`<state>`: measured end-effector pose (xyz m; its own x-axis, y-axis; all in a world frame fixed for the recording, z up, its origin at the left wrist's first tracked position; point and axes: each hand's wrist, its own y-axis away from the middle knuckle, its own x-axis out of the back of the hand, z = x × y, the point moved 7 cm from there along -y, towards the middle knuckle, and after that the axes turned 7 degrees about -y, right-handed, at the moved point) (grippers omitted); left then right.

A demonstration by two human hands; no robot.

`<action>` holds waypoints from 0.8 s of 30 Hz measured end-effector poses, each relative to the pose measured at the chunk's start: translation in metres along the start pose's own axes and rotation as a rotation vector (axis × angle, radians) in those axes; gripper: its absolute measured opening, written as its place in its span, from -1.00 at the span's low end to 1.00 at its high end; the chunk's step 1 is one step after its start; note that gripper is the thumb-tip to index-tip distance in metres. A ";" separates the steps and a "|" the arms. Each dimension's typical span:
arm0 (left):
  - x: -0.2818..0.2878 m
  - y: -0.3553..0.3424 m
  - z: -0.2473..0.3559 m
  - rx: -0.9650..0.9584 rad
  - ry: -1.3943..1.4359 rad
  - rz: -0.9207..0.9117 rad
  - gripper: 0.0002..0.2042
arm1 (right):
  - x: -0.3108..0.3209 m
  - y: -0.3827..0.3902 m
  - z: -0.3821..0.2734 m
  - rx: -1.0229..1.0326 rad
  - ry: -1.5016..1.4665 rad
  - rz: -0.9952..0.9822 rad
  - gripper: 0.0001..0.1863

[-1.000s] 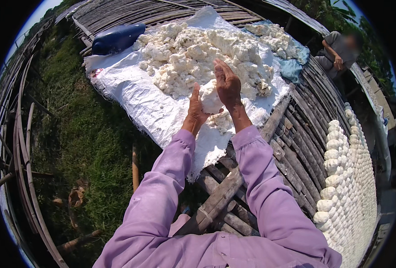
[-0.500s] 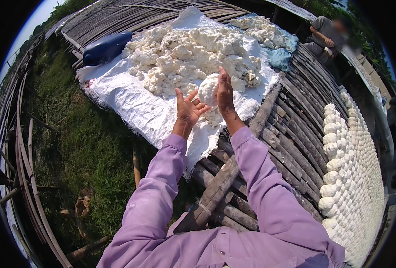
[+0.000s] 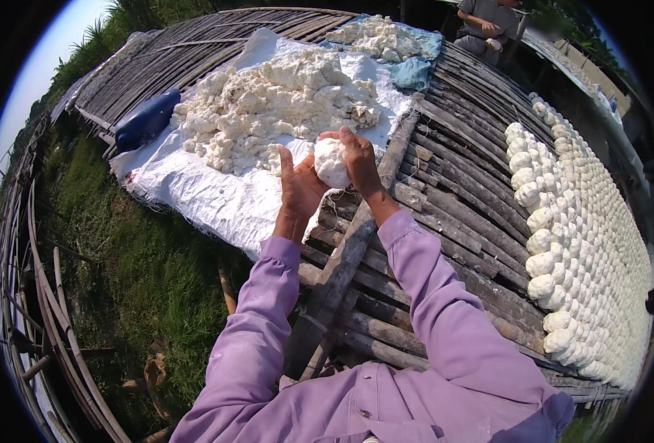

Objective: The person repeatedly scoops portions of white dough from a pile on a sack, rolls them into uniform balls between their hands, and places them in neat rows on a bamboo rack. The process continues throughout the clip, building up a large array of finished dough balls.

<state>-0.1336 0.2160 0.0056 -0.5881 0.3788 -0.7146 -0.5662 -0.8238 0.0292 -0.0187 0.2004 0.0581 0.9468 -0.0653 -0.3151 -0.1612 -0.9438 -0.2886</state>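
Note:
A rounded white ball of doughy, crumbly material [image 3: 332, 164] sits in my right hand [image 3: 360, 164], whose fingers curl around its right side and top. Close against the ball's left side is my left hand [image 3: 299, 190], palm turned toward it, thumb raised and fingers stretched out; the ball partly hides those fingertips. Just beyond both hands, a large heap of the same lumpy white material [image 3: 268, 100] lies on a white woven sheet [image 3: 186, 196].
Many similar white balls [image 3: 563, 244] stand in rows on the pole platform [image 3: 452, 229] at right. A dark blue container [image 3: 146, 119] lies at the sheet's left edge. A smaller heap [image 3: 378, 37] rests on blue sheeting behind. Another person [image 3: 485, 26] sits far right. Grass [image 3: 135, 258] lies left.
My hands have drawn back toward me from the heap with the ball. My right fingers now curl over it, and my left palm is closer to it. The view has shifted right.

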 end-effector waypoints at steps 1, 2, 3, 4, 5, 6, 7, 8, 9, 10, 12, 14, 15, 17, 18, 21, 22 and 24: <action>-0.006 0.005 -0.005 -0.029 0.040 0.046 0.03 | 0.010 0.015 -0.023 0.300 -0.027 0.062 -0.45; -0.014 0.011 -0.018 0.050 0.014 0.028 0.01 | 0.015 0.029 -0.025 0.212 0.029 0.047 -0.45; -0.029 0.013 -0.029 0.054 0.122 -0.023 -0.08 | 0.013 0.040 -0.029 0.141 0.074 -0.018 -0.45; -0.031 0.016 -0.035 0.046 0.089 0.058 -0.16 | 0.014 0.048 -0.037 0.070 0.422 -0.098 -0.47; -0.037 0.019 -0.045 0.050 0.065 0.112 -0.24 | 0.017 0.056 -0.058 0.179 0.717 -0.152 -0.49; -0.047 0.021 -0.050 0.034 0.031 0.101 -0.27 | 0.026 0.063 -0.075 0.199 0.586 -0.074 -0.49; -0.059 0.022 -0.056 0.019 -0.004 0.082 -0.31 | 0.044 0.069 -0.092 0.204 0.459 0.022 -0.49; -0.068 0.025 -0.067 0.036 -0.023 0.130 -0.35 | 0.055 0.081 -0.118 0.427 0.469 0.078 -0.49; -0.084 0.021 -0.075 0.030 -0.038 0.124 -0.37 | 0.064 0.093 -0.138 0.621 0.650 0.179 -0.52; -0.108 0.016 -0.084 -0.024 -0.048 0.051 -0.35 | 0.071 0.091 -0.128 0.437 0.835 0.171 -0.53; -0.152 0.016 -0.097 -0.048 -0.041 -0.239 -0.26 | 0.108 0.094 -0.120 0.189 0.797 0.186 -0.54; -0.162 0.027 -0.120 0.027 0.050 -0.210 -0.10 | 0.155 0.117 -0.146 0.336 0.595 0.327 -0.46; -0.161 0.030 -0.135 0.062 0.076 -0.095 -0.05 | 0.185 0.131 -0.138 0.195 0.117 0.486 -0.43; -0.176 0.033 -0.174 0.251 0.140 -0.102 -0.10 | 0.177 0.169 -0.169 0.530 0.651 0.426 -0.41; -0.184 0.031 -0.189 0.212 0.159 -0.056 -0.11 | 0.181 0.177 -0.168 0.358 0.703 0.316 -0.42; -0.205 0.039 -0.235 0.281 0.133 0.022 -0.18 | 0.216 0.207 -0.201 0.261 0.581 0.398 -0.44; -0.215 0.044 -0.246 0.298 0.083 -0.021 -0.19 | 0.226 0.222 -0.215 0.402 0.491 0.489 -0.45; -0.239 0.048 -0.268 0.333 -0.015 -0.041 -0.18 | 0.239 0.235 -0.223 0.387 0.860 0.537 -0.42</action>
<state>0.1347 -0.0272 -0.0092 -0.5676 0.4173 -0.7097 -0.7460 -0.6253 0.2290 0.2322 -0.1098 0.1167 0.5801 -0.7868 0.2106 -0.5467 -0.5678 -0.6154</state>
